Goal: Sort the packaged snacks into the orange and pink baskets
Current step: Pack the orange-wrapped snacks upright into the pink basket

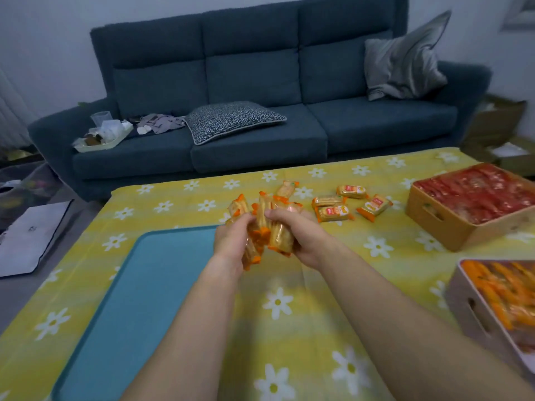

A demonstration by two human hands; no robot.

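Tablecloth [185, 198]; left hand [231, 241], right hand [308, 237] around snacks [278, 237]

Room beyond the desk [173, 195], which is draped in a yellow daisy-print cloth. A dark blue three-seat sofa [254, 82] is set against a pale wall [43, 39] past the far edge; a patterned cushion [231, 120] and a grey pillow [405, 62] are laid on it. Cardboard boxes [498, 125] are seen off the far right corner. Lighting is dim.

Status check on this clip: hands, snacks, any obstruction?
Left hand and right hand both grip one bundle of orange packs. Loose packs lie beyond on the table. Nothing between hands and pink basket.
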